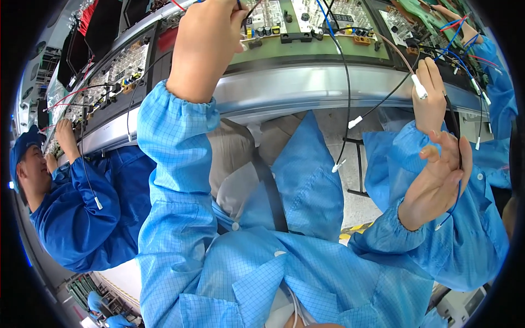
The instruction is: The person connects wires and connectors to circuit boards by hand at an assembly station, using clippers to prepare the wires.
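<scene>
My left hand [210, 44] reaches up to the row of circuit boards, fingers closed; a thin dark wire shows at its fingertips, which the picture's top edge partly cuts off. Below it lies a green circuit board [262, 52] with white areas, black and yellow parts and a small digit display [343, 18]. My right hand [435, 186] is raised on the right, palm toward me, fingers bent. A black wire [460, 147] passes between its thumb and fingers, its white connector [439, 226] dangling below. Other black wires hang over the bench edge, one ending in a white plug [355, 122].
A metal rail [284, 85] runs along the bench front. On the right, a co-worker's hand [429, 101] is close to my right hand, beside a white connector [419, 87]. A person in dark blue [93, 213] works at the left. More boards [117, 76] continue along the line.
</scene>
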Demonstrator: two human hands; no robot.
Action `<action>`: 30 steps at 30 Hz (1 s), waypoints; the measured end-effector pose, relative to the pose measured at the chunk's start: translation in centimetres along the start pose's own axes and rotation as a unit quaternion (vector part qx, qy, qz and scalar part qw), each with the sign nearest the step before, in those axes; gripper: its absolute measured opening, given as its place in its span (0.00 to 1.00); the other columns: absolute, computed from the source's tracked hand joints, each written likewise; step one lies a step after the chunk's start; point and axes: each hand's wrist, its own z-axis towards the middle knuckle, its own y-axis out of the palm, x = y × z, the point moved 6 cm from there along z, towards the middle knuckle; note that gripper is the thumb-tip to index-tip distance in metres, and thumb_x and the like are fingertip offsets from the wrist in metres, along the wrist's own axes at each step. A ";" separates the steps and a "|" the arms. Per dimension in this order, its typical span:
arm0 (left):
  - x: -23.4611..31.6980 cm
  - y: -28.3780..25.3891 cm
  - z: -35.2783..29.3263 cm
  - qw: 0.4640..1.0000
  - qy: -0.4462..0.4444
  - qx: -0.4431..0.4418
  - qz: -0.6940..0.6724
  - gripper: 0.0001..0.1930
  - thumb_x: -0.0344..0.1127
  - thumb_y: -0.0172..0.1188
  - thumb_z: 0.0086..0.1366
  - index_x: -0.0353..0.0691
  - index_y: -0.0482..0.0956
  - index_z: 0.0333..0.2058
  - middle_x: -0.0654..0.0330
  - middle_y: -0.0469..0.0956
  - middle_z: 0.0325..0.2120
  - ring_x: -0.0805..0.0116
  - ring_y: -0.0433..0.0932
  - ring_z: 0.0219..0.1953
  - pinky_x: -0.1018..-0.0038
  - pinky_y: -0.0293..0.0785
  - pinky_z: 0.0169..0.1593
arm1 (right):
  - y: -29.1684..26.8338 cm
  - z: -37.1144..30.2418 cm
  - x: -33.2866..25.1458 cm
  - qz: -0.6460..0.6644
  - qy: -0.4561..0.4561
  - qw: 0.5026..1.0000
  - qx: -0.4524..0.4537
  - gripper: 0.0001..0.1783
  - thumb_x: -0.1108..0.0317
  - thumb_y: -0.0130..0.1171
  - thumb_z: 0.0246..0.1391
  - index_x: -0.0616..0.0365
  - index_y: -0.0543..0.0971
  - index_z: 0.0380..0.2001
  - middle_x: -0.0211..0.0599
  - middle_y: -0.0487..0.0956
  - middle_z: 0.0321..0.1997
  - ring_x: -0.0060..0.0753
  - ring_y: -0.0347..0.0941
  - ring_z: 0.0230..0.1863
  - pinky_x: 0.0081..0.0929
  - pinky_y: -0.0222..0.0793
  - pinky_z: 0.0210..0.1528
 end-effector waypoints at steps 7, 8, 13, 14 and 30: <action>0.4 -0.2 -1.1 1.000 0.004 0.005 0.029 0.09 0.29 0.54 0.61 0.30 0.77 0.36 0.52 0.78 0.22 0.68 0.76 0.14 0.77 0.68 0.19 | 0.4 0.4 -0.5 -0.023 -0.009 1.000 0.010 0.29 0.53 0.38 0.64 0.73 0.64 0.53 0.57 0.74 0.44 0.43 0.72 0.46 0.29 0.68 0.41; 0.2 -0.4 -1.2 0.999 0.001 0.002 0.048 0.08 0.30 0.54 0.61 0.30 0.77 0.36 0.52 0.77 0.22 0.68 0.76 0.14 0.77 0.67 0.19 | 0.6 0.7 -0.7 -0.072 -0.033 0.997 0.025 0.28 0.54 0.39 0.64 0.73 0.66 0.52 0.55 0.75 0.45 0.40 0.72 0.47 0.29 0.67 0.44; 0.0 -0.1 -1.0 0.999 0.023 -0.005 0.045 0.07 0.30 0.55 0.58 0.31 0.73 0.25 0.46 0.72 0.15 0.51 0.76 0.18 0.63 0.71 0.24 | 1.9 3.1 -2.7 -0.208 -0.113 0.971 0.020 0.20 0.61 0.42 0.64 0.71 0.74 0.44 0.42 0.76 0.44 0.30 0.72 0.44 0.24 0.64 0.50; 0.0 0.0 -1.1 0.998 0.032 -0.003 0.055 0.07 0.30 0.54 0.59 0.32 0.73 0.25 0.46 0.72 0.14 0.52 0.76 0.16 0.64 0.71 0.22 | 2.5 4.0 -2.8 -0.210 -0.118 0.970 0.021 0.20 0.61 0.42 0.64 0.71 0.74 0.44 0.42 0.76 0.44 0.30 0.72 0.44 0.24 0.64 0.50; 1.0 -0.9 -2.9 0.994 0.094 0.049 0.028 0.14 0.24 0.54 0.56 0.35 0.73 0.44 0.47 0.77 0.29 0.46 0.74 0.28 0.60 0.70 0.30 | 9.6 13.3 4.6 -0.315 -0.017 0.923 -0.221 0.10 0.63 0.49 0.58 0.59 0.74 0.34 0.27 0.73 0.22 0.19 0.67 0.25 0.19 0.58 0.29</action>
